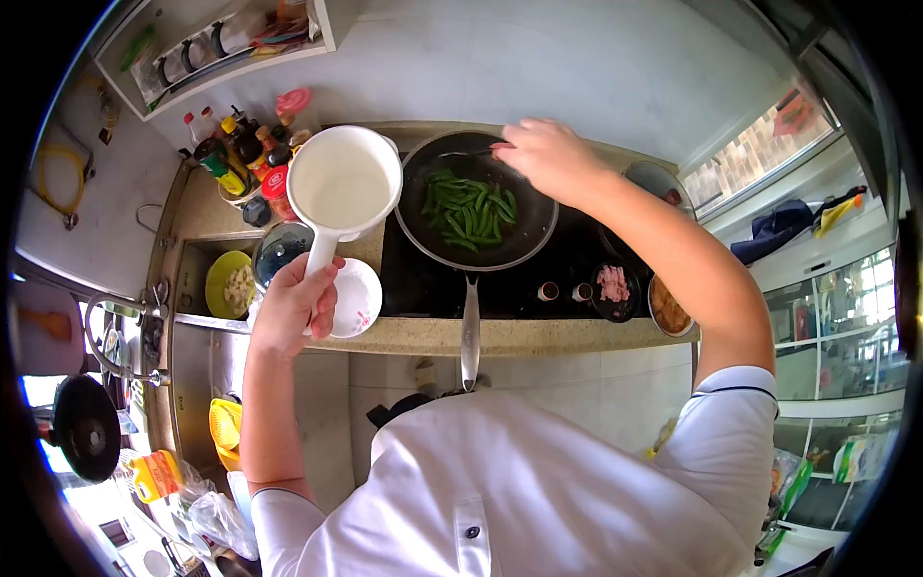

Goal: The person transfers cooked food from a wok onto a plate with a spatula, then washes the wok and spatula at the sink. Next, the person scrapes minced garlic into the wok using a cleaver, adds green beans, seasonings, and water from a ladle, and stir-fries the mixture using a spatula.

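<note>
My left hand is closed round the handle of a white pot, held left of the pan with its inside facing up. A dark frying pan sits on the black stove, its steel handle toward me. Green pods lie in the pan. My right hand is above the pan's upper right edge, fingers closed on the end of a utensil that reaches into the pan. The utensil's tip is hard to make out.
Bottles and a red-lidded jar stand at the back left. A white plate and a green bowl are at left. Right of the stove's middle are a bowl of pink meat and another bowl.
</note>
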The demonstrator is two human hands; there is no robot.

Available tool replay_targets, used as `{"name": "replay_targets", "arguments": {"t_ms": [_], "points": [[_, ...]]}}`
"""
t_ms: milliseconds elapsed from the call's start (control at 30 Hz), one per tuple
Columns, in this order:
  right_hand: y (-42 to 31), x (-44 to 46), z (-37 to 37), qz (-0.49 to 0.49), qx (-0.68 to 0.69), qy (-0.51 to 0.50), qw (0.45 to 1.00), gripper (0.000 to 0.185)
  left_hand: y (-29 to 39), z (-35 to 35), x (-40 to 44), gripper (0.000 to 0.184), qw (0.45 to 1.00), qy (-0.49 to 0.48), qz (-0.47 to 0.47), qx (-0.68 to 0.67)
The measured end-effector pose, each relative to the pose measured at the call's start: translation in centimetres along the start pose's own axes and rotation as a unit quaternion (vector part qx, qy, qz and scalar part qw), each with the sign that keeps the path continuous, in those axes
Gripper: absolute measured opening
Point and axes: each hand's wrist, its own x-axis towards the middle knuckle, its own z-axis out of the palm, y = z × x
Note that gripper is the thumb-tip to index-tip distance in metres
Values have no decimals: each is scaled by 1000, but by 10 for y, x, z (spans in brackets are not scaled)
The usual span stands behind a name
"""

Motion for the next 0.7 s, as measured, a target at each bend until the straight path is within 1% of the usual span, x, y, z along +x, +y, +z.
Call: {"name": "replay_targets", "arguments": {"t_ms": [67,100,167,233,267,333,367,400,433,467,500,567,633,667,700], "points": [[-4,1,11,-72,-7,38,997,12,0,2,3,19,1000,0,3,9],[-4,-2,8,-70,-6,38,997,12,-1,2,4,19,1000,-4,3,9],[-4,-11,1,-83,30,2,996,12,-2,4,4,19,1000,-7,2,9],[4,-24,-16,32,30,-21,999,16,-2,8,6,18,998,11,9,62],[10,-30,-33,112,70,-49,990,16,-2,10,7,18,998,12,9,63],[18,-42,-69,264,144,-112,947,19,-6,13,12,15,990,28,25,138],[22,-52,-79,334,177,-147,914,21,-7,15,14,15,989,30,26,139],[27,-68,-76,332,178,-143,915,21,-9,18,17,14,985,33,39,165],[33,-89,-66,358,246,-96,895,22,-11,21,19,13,979,36,50,192],[38,-110,-54,382,314,-50,868,22,-11,25,22,12,979,37,48,196],[41,-127,-40,404,363,-44,838,22,-13,28,25,12,978,41,49,198],[24,-146,-27,456,450,8,768,23,-17,32,34,15,970,38,49,235],[9,-155,-23,476,512,25,715,24,-27,32,47,15,961,42,51,270],[2,-155,-23,490,530,38,691,24,-32,32,54,15,951,45,72,299],[-2,-159,-20,490,538,46,684,25,-35,33,59,14,939,47,94,326]]}}
